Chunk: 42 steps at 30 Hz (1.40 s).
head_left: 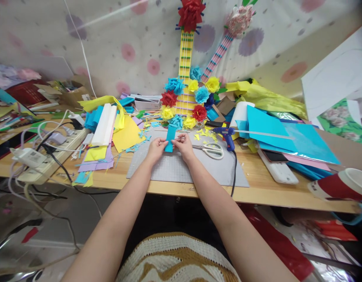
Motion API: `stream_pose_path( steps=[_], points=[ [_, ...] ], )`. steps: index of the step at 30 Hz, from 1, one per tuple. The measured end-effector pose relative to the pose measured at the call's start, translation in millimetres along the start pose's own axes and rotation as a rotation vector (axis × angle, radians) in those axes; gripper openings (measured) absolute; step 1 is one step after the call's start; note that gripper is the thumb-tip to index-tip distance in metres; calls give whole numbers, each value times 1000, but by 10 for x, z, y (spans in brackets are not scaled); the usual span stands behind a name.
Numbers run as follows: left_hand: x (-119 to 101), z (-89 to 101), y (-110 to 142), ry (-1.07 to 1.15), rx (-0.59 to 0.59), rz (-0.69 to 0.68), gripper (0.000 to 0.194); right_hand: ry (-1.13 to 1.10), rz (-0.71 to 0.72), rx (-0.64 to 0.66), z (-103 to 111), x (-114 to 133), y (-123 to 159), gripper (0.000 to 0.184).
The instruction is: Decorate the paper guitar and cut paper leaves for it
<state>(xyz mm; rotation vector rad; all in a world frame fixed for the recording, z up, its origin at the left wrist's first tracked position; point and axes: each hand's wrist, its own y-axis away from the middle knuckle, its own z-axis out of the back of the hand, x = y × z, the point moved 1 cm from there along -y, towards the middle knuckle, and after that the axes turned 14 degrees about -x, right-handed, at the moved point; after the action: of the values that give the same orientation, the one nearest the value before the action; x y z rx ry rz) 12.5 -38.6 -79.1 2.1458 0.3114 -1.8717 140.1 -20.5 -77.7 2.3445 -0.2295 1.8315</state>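
A narrow strip of blue paper [171, 135] stands upright between my two hands, above the grey cutting mat [157, 170]. My left hand [156, 150] pinches its left edge with thumb and fingers. On the opposite edge, my right hand [183, 145] pinches the same strip. White-handled scissors [214, 150] lie just right of my right hand, their blades partly hidden by it. A blue glue gun [227, 137] rests further right, its black cord running over the table's front edge.
Behind the mat, a yellow paper guitar [185, 58] with paper flowers leans on the wall. A power strip [51, 154] with tangled cables sits left. Blue sheets [304, 143], a white power bank [279, 168] and a red-and-white cup [342, 184] are at right. Paper scraps litter the mat.
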Motion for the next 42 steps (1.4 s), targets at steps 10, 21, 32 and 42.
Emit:
stream_pose_path(
  steps=[10,21,32,42],
  points=[
    [-43,-26,51,5,72,69,30,-3,23,-29,10,6,-6,47],
    [-66,-7,46,80,6,97,26,27,9,63,9,-16,1,47],
    [-3,6,30,12,15,-93,27,68,55,79,27,-14,0,45],
    [45,67,-37,-310,-123,-493,12,387,394,107,110,2,-31,33]
  ],
)
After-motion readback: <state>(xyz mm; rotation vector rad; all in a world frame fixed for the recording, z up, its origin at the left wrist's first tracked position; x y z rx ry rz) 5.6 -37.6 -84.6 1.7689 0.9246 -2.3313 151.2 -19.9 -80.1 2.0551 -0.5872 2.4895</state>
